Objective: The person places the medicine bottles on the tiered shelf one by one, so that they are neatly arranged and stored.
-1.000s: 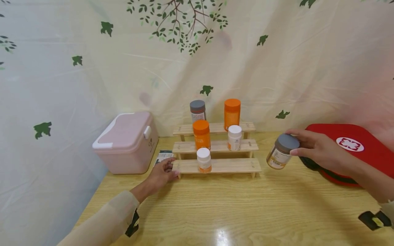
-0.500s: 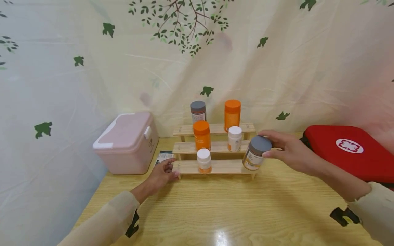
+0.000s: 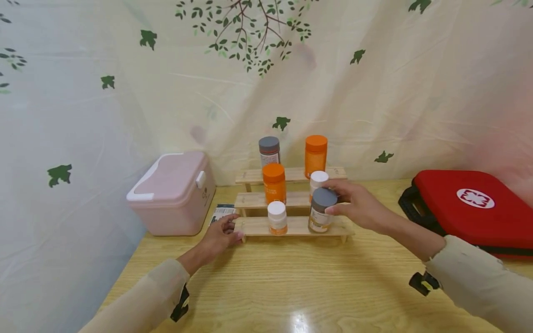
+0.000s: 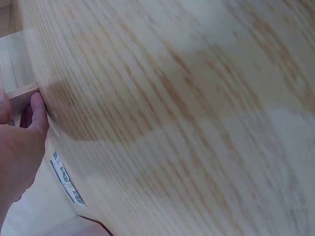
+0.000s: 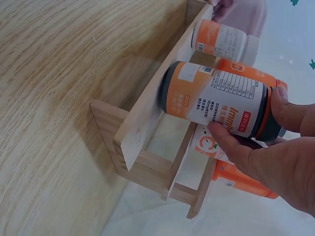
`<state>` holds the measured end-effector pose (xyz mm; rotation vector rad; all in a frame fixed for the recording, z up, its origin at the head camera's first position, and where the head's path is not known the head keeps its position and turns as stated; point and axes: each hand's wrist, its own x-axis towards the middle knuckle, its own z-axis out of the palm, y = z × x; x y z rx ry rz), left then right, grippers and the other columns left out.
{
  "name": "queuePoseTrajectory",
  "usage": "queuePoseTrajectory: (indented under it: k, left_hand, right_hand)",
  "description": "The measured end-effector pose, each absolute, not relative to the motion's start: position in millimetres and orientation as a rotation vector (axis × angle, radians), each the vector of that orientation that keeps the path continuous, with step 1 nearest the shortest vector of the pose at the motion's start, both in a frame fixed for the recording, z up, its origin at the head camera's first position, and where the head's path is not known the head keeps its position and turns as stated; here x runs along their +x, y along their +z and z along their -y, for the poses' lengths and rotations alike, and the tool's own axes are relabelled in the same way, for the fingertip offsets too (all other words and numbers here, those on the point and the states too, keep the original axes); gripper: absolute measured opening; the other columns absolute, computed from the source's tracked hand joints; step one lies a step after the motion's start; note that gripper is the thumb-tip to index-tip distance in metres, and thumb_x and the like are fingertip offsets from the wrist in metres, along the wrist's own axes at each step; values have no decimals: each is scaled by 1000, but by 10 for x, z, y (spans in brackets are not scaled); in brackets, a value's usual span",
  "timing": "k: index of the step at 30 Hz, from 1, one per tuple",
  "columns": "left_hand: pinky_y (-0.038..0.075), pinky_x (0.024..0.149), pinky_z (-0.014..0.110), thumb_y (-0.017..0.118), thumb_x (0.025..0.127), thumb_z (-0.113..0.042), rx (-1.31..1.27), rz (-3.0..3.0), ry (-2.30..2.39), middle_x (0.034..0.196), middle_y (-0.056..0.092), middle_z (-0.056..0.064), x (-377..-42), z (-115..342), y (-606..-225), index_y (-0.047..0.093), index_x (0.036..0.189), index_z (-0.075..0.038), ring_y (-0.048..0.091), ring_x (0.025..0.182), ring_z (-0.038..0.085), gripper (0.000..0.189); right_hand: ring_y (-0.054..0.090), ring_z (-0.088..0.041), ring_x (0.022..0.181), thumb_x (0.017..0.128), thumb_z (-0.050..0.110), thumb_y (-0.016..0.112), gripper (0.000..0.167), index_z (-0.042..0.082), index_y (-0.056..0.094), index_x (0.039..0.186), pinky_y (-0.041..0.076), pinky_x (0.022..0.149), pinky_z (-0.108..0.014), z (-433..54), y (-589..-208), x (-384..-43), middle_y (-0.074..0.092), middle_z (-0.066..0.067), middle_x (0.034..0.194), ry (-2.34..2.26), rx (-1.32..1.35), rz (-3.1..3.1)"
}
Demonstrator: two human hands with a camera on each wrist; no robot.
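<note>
My right hand [image 3: 361, 206] grips a pill bottle with a grey lid [image 3: 320, 217] around its lid. The bottle stands at the right part of the lowest step of a three-step wooden rack [image 3: 253, 226], its base at the board in the right wrist view. My left hand [image 3: 217, 235] pinches the left end of that lowest step between thumb and fingers. Also on the lowest step is a small white-capped bottle [image 3: 277, 217]. An orange bottle [image 3: 274, 185] and a partly hidden white bottle [image 3: 319, 178] occupy the middle step. On the top step stand another grey-lidded bottle [image 3: 269, 150] and an orange one [image 3: 316, 155].
A pink lidded box [image 3: 168, 194] is at the left, with a printed card [image 3: 223, 212] lying between it and the rack. To the right lies a red first-aid bag [image 3: 470, 217] with a black handle. A patterned curtain [image 3: 200, 106] hangs behind the wooden table [image 3: 266, 282].
My right hand has carried the grey-lidded bottle leftward from beside the red bag onto the lowest step. My left hand stays at the rack's left end.
</note>
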<state>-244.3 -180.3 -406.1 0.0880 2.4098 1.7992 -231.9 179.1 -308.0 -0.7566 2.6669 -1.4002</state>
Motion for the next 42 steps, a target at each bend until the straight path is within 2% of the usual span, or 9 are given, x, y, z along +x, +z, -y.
queuePoseTrajectory:
  k: [5,21,39,42]
  left_hand:
    - [58,78,34,62,87,10,89,-2407,1797,111,60,22,-2453,1785,-4052,42,141,2,62,93,21,59]
    - [57,79,34,61,88,10,94,-2394,1797,113,57,23,-2442,1796,-4038,40,142,3,61,93,20,59]
    - [58,77,33,63,87,9,103,-2422,1784,110,60,21,-2445,1784,-4072,42,141,2,62,90,19,58]
    - [57,78,35,63,88,8,113,-2450,1762,111,59,22,-2431,1783,-4063,42,141,3,62,93,23,57]
  right_hand:
    - [56,-37,108,89,1,66,53,0,47,138,53,88,-45,-1744,-3100,-2331,52,-22,128,-1377,-763,-2671]
    - [56,-38,110,91,11,67,51,4,47,138,53,89,-44,-1755,-3107,-2319,51,-22,129,-1392,-668,-2618]
    - [56,-39,113,91,16,67,58,2,42,142,52,90,-44,-1772,-3124,-2306,51,-24,131,-1399,-662,-2596]
    - [54,-39,117,91,20,68,62,4,41,145,51,92,-47,-1805,-3116,-2287,51,-22,133,-1374,-672,-2631]
